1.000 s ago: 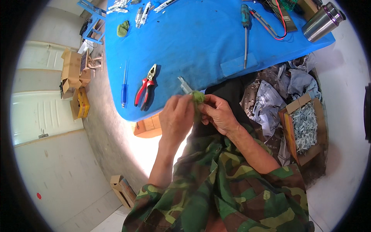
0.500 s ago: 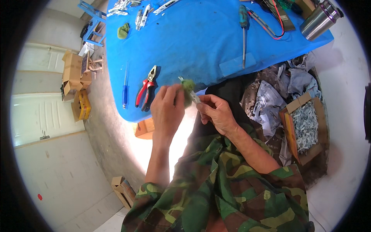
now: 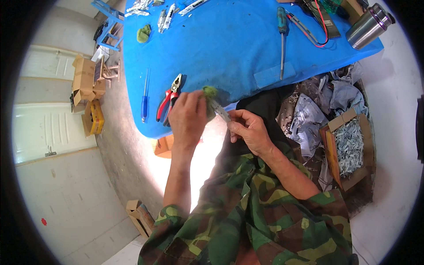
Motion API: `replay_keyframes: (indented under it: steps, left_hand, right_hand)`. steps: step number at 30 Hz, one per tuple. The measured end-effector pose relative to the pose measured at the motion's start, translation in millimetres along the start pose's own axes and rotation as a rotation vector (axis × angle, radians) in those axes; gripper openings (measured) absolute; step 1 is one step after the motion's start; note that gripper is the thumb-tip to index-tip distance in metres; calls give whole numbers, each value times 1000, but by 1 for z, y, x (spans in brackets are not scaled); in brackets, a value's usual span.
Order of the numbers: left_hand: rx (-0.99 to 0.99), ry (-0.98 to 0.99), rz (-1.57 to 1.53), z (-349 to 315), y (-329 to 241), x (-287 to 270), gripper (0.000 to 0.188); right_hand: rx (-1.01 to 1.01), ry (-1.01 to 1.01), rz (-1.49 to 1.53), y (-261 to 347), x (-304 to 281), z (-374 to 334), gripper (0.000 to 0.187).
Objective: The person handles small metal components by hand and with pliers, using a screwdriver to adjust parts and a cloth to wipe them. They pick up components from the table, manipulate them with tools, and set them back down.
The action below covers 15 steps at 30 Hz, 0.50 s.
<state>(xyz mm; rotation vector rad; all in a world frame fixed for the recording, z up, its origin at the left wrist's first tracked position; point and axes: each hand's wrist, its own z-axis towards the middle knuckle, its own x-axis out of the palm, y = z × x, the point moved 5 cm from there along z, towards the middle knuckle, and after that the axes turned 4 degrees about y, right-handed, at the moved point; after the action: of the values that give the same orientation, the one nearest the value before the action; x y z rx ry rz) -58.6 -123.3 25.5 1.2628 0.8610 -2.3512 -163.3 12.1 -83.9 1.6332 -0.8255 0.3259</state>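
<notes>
Between finger and thumb my right hand (image 3: 249, 132) pinches one end of a slim whitish strip (image 3: 221, 112), pale and slightly marked. My left hand (image 3: 189, 115) is closed at the strip's far end on a crumpled green cloth (image 3: 210, 92), which wraps partly around it. The fingers of my left hand hide much of the cloth. Both hands are just off the near edge of the blue-covered table (image 3: 212, 53). Red-and-black pliers (image 3: 171, 98) lie beside my left hand, and a blue-handled screwdriver (image 3: 145, 102) lies farther left.
Similar strips (image 3: 167, 18) and a green wad (image 3: 143, 34) lie at the table's far left. A long screwdriver (image 3: 282, 35), wired test probes (image 3: 304, 28) and a steel flask (image 3: 367, 28) are at right. Below stands a carton (image 3: 349, 145) full of strips, beside grey plastic bags (image 3: 304, 119).
My left hand has shifted slightly left along with the green cloth, and more of the strip shows between the hands. My right hand keeps its pinch almost in place.
</notes>
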Motion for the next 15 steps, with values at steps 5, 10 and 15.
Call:
replay_keyframes:
  steps: [5,10,15]
  left_hand:
    - [-269,-96,-201,5,41,-33,16]
    - [-339,-186,-183,29,74,-59,22]
    - [-337,-212,-83,46,103,-57,35]
  right_hand:
    - [4,49,75,0,2,0,32]
    - [16,58,75,0,-1,0,33]
    - [16,21,150,-2,-3,0,33]
